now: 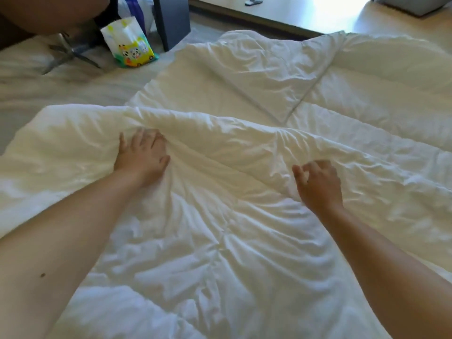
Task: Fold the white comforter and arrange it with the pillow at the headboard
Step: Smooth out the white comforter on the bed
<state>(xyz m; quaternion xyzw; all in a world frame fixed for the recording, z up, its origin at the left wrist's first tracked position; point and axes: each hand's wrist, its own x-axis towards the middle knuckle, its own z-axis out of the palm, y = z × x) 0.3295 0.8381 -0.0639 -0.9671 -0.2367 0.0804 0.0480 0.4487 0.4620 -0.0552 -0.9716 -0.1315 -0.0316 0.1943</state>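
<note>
The white comforter point(244, 99) lies spread over the bed, wrinkled, with its near part doubled over into a thick fold running left to right. A far corner is turned back in a triangle. My left hand point(141, 157) rests flat on the fold with its fingers spread, pressing into the fabric. To the right, my right hand point(318, 184) sits on the fold with its fingers curled, pinching a ridge of the comforter. No pillow or headboard is in view.
A colourful cartoon-printed bag point(129, 42) stands on the floor beyond the bed at upper left, beside a dark grey upright panel point(173, 20) and a metal chair base point(71, 52). A bright wooden floor point(330, 13) runs along the far side.
</note>
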